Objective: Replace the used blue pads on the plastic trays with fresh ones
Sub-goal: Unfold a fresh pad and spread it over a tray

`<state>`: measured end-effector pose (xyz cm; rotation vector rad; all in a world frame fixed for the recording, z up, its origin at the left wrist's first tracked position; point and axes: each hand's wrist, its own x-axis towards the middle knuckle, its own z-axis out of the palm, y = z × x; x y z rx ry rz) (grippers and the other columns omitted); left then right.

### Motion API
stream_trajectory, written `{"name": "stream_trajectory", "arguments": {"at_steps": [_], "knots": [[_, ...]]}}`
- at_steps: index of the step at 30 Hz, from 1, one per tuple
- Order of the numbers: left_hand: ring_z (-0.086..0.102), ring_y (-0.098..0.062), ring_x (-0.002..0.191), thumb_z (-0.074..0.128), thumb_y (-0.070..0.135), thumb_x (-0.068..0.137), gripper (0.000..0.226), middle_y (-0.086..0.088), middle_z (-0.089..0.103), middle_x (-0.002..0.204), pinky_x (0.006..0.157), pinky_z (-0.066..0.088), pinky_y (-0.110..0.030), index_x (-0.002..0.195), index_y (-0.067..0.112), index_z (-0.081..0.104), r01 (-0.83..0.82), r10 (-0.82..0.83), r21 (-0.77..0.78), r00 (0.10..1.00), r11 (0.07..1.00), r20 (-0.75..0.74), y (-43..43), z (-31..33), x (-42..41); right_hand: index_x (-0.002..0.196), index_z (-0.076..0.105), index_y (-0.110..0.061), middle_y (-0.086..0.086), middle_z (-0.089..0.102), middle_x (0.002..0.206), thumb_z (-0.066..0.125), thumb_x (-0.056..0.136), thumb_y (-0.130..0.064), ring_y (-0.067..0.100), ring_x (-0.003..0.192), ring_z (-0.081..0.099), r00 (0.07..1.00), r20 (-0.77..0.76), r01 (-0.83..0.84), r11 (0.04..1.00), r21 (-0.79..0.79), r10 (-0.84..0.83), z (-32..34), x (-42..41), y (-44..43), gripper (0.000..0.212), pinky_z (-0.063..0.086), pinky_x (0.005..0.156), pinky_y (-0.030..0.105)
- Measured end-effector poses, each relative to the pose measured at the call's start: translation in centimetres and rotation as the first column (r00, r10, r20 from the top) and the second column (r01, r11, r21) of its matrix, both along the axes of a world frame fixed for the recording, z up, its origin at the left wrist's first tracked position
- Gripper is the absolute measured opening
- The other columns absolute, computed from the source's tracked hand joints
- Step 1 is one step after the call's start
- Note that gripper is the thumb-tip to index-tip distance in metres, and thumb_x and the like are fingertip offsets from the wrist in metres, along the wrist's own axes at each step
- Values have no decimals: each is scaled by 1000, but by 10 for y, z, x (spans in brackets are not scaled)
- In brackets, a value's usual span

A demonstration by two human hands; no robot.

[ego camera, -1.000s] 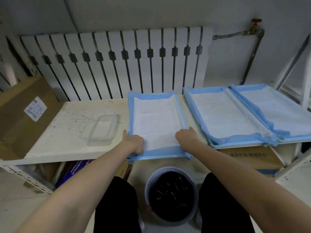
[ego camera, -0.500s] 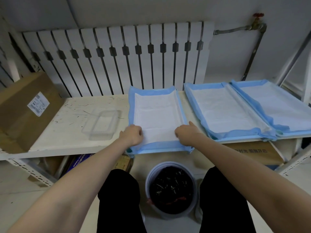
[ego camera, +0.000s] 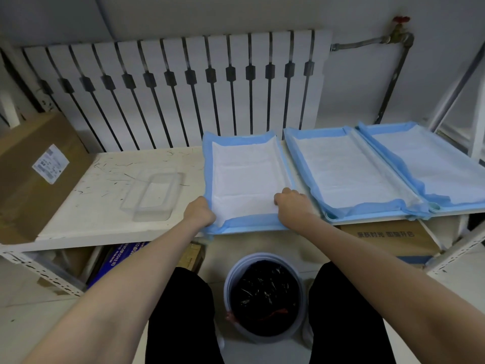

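Three blue-edged white pads lie side by side on the white shelf. The left pad [ego camera: 244, 177] covers its tray, and its near edge hangs a little over the shelf's front. My left hand [ego camera: 200, 212] grips that pad's near left corner with curled fingers. My right hand [ego camera: 291, 204] grips the near right corner, knuckles up. The middle pad [ego camera: 341, 172] and the right pad [ego camera: 430, 166] sit on their trays with nothing touching them.
A clear plastic container [ego camera: 153, 195] stands on the white shelf [ego camera: 105, 206] left of the pads. A cardboard box [ego camera: 34, 174] fills the shelf's left end. A bin with a black liner [ego camera: 265, 295] stands on the floor between my legs. A white radiator [ego camera: 183, 88] runs behind.
Both hands have stayed on the near corners of the left pad. My head has tilted slightly, and the pad's near edge looks pulled flatter over the tray front.
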<state>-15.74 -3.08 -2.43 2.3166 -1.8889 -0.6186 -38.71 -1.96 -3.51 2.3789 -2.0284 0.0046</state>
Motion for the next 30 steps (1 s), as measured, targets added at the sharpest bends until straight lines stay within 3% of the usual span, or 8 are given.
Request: {"name": "stream_trajectory", "arguments": {"at_steps": [3, 10, 16, 18, 20, 22, 26, 30], "knots": [[49, -24, 87, 50, 7, 88, 27, -10, 50, 101, 70, 37, -28, 115, 4, 48, 5, -6, -7, 1000, 1000, -5, -9, 1, -9, 114, 56, -12, 10, 52, 113, 43, 89, -7, 26, 99, 53, 999, 48, 21, 1000, -22, -20, 2, -1, -5, 29, 43, 83, 34], [55, -29, 104, 55, 9, 87, 32, -12, 55, 116, 75, 41, -29, 118, 6, 46, 16, -16, -4, 997, 1000, -76, -19, -8, -34, 115, 57, -12, 9, 52, 116, 42, 90, -3, 26, 101, 52, 992, 117, 58, 998, -24, -55, -1, 2, -14, 30, 40, 81, 31], [48, -24, 90, 58, 8, 85, 30, -12, 55, 116, 73, 40, -30, 112, 7, 45, 22, -21, 9, 991, 1000, -132, -21, -9, -30, 116, 56, -11, 9, 53, 118, 42, 91, -2, 26, 102, 55, 987, 150, 55, 996, 71, -65, -7, 8, -15, 30, 41, 85, 32], [50, -24, 93, 59, 15, 85, 29, -11, 54, 122, 74, 40, -29, 111, 12, 45, 46, -41, 35, 988, 998, -149, -22, -8, -26, 118, 57, -11, 9, 53, 118, 43, 91, -1, 26, 103, 55, 985, 166, 43, 996, 74, -55, -6, 15, -16, 31, 42, 85, 32], [52, -27, 107, 59, 31, 88, 42, -9, 51, 130, 78, 40, -30, 123, 11, 46, 32, -27, 23, 982, 999, -187, -23, -2, -19, 119, 57, -13, 9, 53, 118, 42, 90, 0, 27, 104, 55, 981, 192, 31, 998, 58, -42, -3, 22, -18, 35, 42, 85, 32], [50, -30, 118, 55, 43, 89, 57, -11, 48, 134, 86, 42, -33, 132, 7, 44, -56, 36, -91, 977, 994, -213, -24, 6, -9, 119, 58, -14, 8, 54, 118, 42, 89, 3, 27, 103, 56, 971, 237, 12, 999, 32, -19, 0, 30, -20, 38, 43, 85, 33], [44, -33, 118, 57, 28, 85, 46, -15, 45, 128, 87, 46, -41, 125, 7, 47, -84, 102, -294, 994, 952, 49, -23, 19, 28, 118, 60, -16, 6, 55, 118, 40, 88, 4, 27, 103, 58, 937, 345, -69, 998, 13, 60, 5, 56, -24, 41, 47, 86, 35], [37, -32, 124, 54, 18, 84, 40, -14, 45, 129, 94, 40, -40, 122, 7, 48, -118, 179, -203, 932, 972, 316, -18, 15, 70, 118, 61, -17, 5, 56, 120, 39, 90, 4, 25, 103, 58, 907, 387, -175, 984, -16, 168, 9, 84, -24, 41, 48, 85, 34]]}}
